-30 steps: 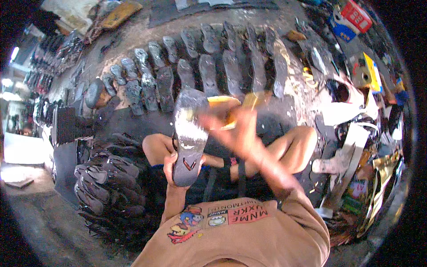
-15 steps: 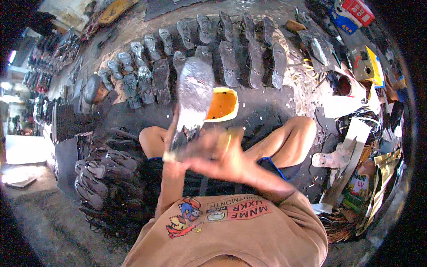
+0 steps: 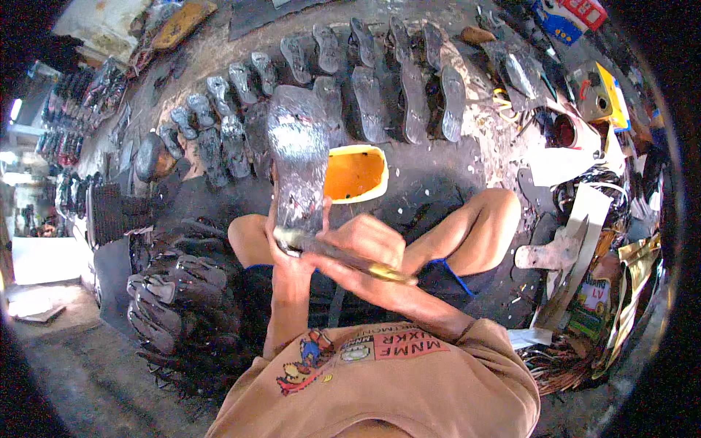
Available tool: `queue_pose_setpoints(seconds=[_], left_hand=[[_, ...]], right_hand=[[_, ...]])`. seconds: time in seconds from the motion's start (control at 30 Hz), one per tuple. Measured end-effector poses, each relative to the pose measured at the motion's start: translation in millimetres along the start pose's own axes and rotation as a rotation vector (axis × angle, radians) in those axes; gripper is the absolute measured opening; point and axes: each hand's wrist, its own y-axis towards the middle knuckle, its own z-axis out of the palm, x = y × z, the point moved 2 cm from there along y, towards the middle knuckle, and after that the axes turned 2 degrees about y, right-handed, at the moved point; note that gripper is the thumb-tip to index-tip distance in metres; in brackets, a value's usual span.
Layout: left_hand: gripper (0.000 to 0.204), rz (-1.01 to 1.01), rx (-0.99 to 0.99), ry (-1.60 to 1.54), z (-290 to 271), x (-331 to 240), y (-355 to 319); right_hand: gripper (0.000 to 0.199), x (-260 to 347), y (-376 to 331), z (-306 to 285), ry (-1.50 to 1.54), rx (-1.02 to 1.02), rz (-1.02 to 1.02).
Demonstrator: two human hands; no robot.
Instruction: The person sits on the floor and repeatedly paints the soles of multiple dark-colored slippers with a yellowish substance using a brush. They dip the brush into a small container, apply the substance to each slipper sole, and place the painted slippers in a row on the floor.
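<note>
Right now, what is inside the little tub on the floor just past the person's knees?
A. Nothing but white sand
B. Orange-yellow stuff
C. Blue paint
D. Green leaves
B: the white-rimmed tub holds something orange-yellow all the way across, and it sits just beside the shiny grey shoe sole that the left hand holds up while the right hand presses a brush to its lower end.

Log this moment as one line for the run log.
left hand: holds shoe sole upright | right hand: brush at sole's lower end | yellow tub: behind sole, on floor
</note>
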Motion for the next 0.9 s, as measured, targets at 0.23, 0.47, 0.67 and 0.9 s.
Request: queue_pose_setpoints(seconds=[0.23,0.47,0.67,0.9], left_hand=[[0.051,0.369,-0.050,1.775,15.0,3.5,-2.9],[0.054,-0.013,-0.123,0.267,25.0,2.4,8.6],[0.050,-0.259,-0.073,0.125,-11.5,-6.1,-3.6],[0.034,0.161,-0.029,0.457,34.4,-133.4,273.2]], right_hand=[[0.018,-51.8,70.8,-32.5,-0.047,-0.253,0.191],[0.023,4.6,2.7,-4.7,0.157,0.121,0.180],[0.026,-126.0,116.3,-85.3,-0.301,-0.304,0.393],[0.033,-212.1,50.7,-121.7,-0.350,-0.460,0.523]])
